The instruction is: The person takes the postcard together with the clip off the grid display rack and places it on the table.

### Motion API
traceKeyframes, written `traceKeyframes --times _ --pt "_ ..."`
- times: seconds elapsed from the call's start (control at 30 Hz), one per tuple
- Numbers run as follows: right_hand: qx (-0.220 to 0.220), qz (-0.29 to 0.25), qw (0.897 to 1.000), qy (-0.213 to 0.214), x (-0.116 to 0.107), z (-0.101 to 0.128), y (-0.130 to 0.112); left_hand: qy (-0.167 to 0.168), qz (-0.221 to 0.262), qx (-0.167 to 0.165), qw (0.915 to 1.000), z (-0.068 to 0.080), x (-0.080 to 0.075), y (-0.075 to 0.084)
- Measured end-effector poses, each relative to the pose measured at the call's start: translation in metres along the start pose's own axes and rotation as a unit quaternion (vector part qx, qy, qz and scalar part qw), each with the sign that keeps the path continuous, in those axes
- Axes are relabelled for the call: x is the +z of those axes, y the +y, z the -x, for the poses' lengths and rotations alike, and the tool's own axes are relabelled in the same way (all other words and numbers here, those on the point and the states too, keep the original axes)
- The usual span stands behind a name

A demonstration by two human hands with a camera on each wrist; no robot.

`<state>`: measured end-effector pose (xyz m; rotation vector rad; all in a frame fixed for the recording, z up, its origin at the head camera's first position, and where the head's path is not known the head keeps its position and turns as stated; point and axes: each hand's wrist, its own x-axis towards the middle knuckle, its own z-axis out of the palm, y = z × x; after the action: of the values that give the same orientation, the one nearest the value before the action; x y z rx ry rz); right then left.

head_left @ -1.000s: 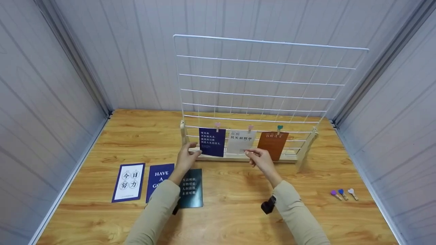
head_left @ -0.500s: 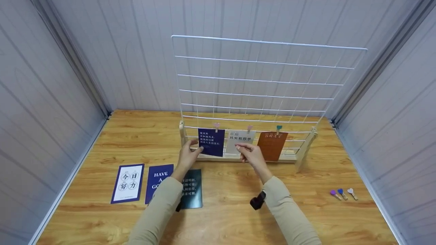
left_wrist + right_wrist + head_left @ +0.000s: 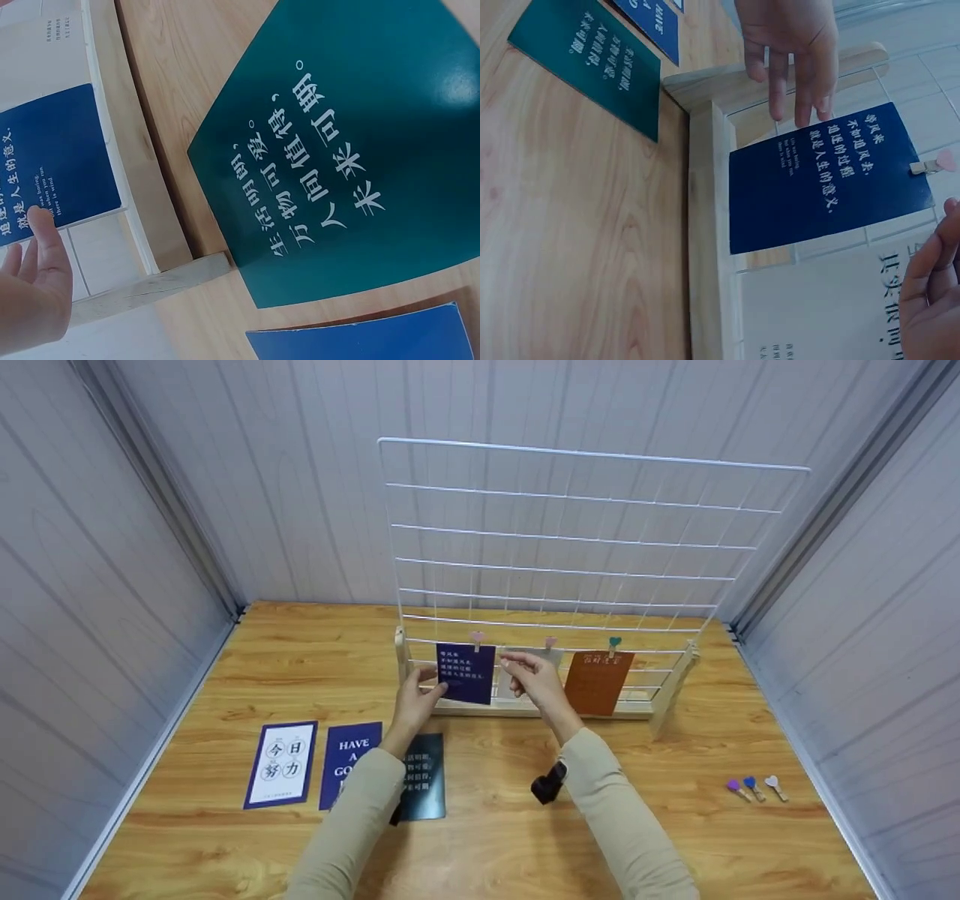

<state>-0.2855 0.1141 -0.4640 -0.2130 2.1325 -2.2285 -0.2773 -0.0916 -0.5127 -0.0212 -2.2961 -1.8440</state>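
The navy card (image 3: pixel 466 673) hangs from a pink clip (image 3: pixel 477 638) on the wire grid (image 3: pixel 570 540). The left hand (image 3: pixel 415 701), fingers straight, touches the card's left edge. The right hand (image 3: pixel 531 678) is raised near the card's upper right, fingers apparently loosely curled, in front of the white card (image 3: pixel 817 311).

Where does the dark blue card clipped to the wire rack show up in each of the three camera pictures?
Head: dark blue card hangs at the rack's left end, left hand touching its edge.
Left wrist: the card fills the upper left, fingertips on its corner.
Right wrist: the card sits centre right.
Shared landmark: the green card lying on the table.
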Motion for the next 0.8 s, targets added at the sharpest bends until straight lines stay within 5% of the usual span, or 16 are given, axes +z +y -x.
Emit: traceKeyframes --times 0.8 --pt "-0.001 0.065 0.998 -0.019 0.023 -0.020 -0.027 0.000 -0.010 -0.016 0.9998 -0.005 0.001 -0.003"
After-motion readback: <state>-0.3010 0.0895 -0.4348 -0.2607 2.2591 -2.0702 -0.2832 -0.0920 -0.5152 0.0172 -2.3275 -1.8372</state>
